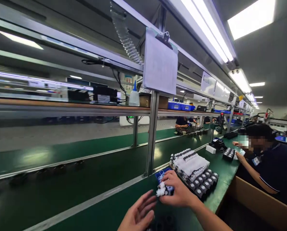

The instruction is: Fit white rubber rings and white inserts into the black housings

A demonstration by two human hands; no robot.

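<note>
My right hand [178, 192] is pinched on small white plastic parts [161, 190] at the near edge of a blue tray [161, 175] on the green bench. My left hand [139, 213] hovers just below them, fingers stretched out and apart, holding nothing. Right of the hands lies a black tray of small dark parts [204, 183] with a stack of white parts [190, 163] on top. Dark round pieces [165, 223] sit under my left hand, blurred.
A green conveyor belt [73, 189] runs along the left, behind a metal upright [151, 134] carrying a clipboard [160, 64]. A co-worker in dark blue [268, 160] works at the right, beside a cardboard box edge [259, 199]. Shelf above holds a glue bottle [134, 94] and blue bins [180, 106].
</note>
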